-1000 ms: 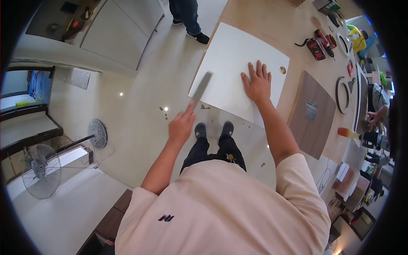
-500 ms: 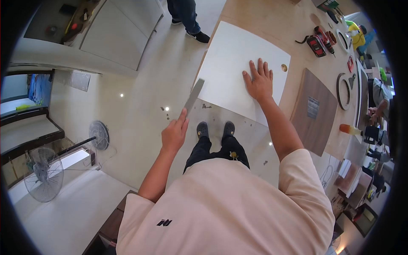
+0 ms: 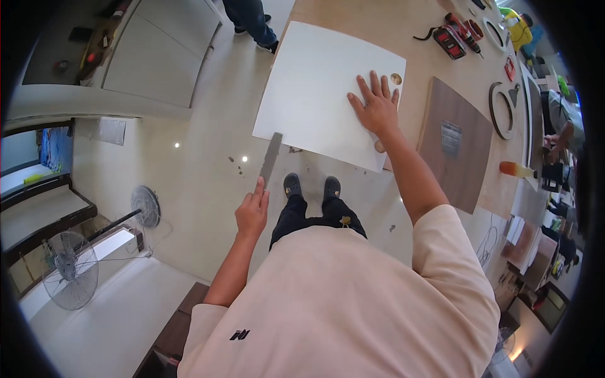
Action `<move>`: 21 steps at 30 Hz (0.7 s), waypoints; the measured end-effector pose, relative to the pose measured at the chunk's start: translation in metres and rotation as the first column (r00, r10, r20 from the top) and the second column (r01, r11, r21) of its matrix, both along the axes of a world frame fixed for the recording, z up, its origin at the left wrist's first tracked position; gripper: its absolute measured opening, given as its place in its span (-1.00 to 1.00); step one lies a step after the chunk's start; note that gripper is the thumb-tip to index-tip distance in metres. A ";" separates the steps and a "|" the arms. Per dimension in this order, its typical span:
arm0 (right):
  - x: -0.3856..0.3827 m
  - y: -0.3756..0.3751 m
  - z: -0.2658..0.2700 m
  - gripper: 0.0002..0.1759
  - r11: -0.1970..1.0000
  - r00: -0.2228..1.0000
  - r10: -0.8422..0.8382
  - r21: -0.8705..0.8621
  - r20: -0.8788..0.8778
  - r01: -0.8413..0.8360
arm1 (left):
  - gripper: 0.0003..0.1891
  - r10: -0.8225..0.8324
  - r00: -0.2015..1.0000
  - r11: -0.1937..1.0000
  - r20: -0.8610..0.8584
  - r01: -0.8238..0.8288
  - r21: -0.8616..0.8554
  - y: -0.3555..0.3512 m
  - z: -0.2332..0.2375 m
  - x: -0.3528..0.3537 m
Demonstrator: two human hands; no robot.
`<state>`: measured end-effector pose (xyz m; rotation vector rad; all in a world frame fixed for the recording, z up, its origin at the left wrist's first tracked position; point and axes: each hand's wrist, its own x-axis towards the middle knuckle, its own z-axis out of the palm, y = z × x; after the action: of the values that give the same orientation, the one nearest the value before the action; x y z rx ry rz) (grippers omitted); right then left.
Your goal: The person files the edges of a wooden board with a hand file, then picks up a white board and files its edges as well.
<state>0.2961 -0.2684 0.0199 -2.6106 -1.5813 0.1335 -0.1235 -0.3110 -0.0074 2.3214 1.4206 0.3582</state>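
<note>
My left hand is closed round the lower end of a flat grey file. The file's tip meets the near edge of a white panel, close to its left corner. Flat on the panel's right part lies my right hand, fingers spread and holding nothing. Two round recesses show in the panel, one near the upper right corner and one beside my right wrist, partly covered by it.
A brown wood-grain board lies on the workbench, with a red drill, a ring and a bottle near it. A person's legs stand beyond the bench. Fans stand at left.
The file has gone from the panel's left side to its near edge, with my left hand lower. The panel appears shifted left and turned slightly, uncovering a second recess near my right wrist.
</note>
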 end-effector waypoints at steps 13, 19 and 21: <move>0.010 -0.013 -0.001 -0.27 0.995 0.995 0.100 -0.005 -0.011 -0.100 | -0.46 0.033 0.999 0.999 0.030 -0.034 0.018 -0.015 0.007 0.015; 0.010 -0.017 -0.004 -0.29 0.991 0.992 0.129 0.032 -0.010 -0.129 | -0.43 -0.124 0.992 0.992 -0.027 0.123 -0.029 0.023 0.022 0.136; 0.019 -0.011 -0.002 -0.30 0.989 0.989 0.148 0.012 -0.026 -0.148 | -0.43 -0.096 0.995 0.994 0.041 0.093 0.064 0.010 0.019 0.128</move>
<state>0.3151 -0.2791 0.0178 -2.4712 -1.7608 0.1688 0.0049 -0.3013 0.0112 2.4051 1.2904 0.4291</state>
